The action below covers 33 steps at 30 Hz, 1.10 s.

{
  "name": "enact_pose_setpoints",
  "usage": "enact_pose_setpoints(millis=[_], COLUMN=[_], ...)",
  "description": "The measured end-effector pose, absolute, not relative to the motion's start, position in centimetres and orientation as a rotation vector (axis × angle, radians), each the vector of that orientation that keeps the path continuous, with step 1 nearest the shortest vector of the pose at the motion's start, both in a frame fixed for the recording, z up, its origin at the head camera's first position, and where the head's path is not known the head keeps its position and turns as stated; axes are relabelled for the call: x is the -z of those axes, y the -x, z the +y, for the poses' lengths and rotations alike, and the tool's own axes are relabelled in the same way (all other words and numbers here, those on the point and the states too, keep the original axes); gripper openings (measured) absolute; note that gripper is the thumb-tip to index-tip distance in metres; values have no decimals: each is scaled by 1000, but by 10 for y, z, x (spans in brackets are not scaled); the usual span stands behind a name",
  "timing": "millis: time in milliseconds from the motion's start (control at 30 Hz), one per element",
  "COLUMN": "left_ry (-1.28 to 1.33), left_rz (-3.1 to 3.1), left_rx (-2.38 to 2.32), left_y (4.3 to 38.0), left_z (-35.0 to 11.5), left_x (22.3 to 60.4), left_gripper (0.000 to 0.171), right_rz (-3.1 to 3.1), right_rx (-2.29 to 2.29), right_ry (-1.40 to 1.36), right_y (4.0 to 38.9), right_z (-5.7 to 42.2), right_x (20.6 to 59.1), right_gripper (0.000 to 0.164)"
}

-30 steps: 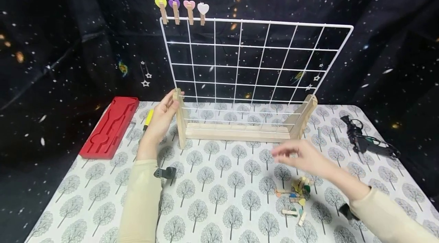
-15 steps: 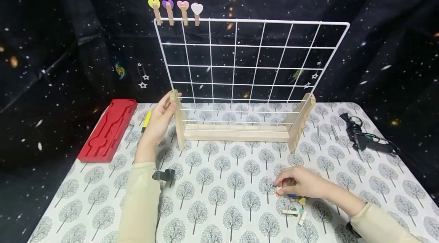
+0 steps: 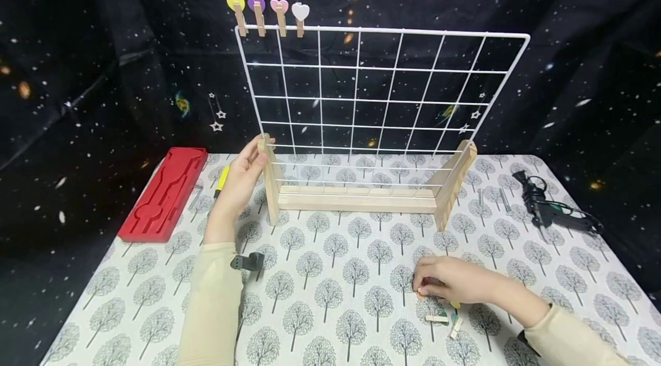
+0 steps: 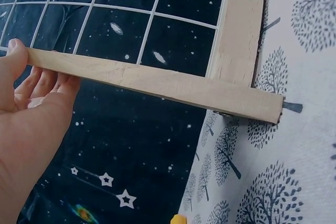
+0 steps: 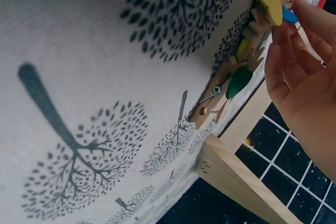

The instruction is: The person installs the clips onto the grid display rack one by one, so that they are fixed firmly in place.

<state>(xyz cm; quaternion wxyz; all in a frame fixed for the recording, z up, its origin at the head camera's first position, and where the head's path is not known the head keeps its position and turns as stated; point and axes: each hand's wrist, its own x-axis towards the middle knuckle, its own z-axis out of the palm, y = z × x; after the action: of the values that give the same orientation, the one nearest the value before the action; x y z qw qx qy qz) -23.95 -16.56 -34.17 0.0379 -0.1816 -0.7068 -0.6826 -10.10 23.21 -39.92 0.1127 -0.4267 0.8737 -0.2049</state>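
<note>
We are steadying the stand's wooden post (image 3: 268, 174) with left hand (image 3: 238, 182) fingers wrapped, while right hand (image 3: 450, 281) fingers are pinching a clothespin (image 5: 269, 4), risking scattering the pile (image 3: 445, 316).

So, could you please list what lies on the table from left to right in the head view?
Red tray → yellow pen → left hand → wooden stand → right hand on the clothespins → black glue gun.

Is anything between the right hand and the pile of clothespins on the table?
Nothing visible. The right hand is already down on the clothespins, its fingers touching one with a yellow heart. The tablecloth around the pile shows no obstacle.
</note>
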Motion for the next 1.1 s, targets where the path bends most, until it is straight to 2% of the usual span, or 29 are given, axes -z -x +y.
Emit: enact_pose_setpoints(millis=[500, 700, 833, 900, 1100], left_ry=[566, 549, 553, 557, 563], left_rz=[-2172, -2175, -2171, -2168, -2165], left_rx=[2095, 2108, 2112, 2116, 2119], left_y=[246, 240, 240, 240, 241], left_z=[-166, -166, -168, -168, -166], left_x=[345, 341, 342, 343, 345], left_gripper=[49, 49, 49, 49, 49], right_rz=[2539, 2558, 2624, 2645, 2754], right_rx=[844, 877, 833, 858, 1044], right_ry=[1159, 1173, 1289, 1339, 1380], right_y=[101, 106, 118, 126, 149], right_z=[238, 237, 227, 219, 192], right_x=[404, 403, 388, 376, 322], right_gripper=[7, 14, 21, 19, 21])
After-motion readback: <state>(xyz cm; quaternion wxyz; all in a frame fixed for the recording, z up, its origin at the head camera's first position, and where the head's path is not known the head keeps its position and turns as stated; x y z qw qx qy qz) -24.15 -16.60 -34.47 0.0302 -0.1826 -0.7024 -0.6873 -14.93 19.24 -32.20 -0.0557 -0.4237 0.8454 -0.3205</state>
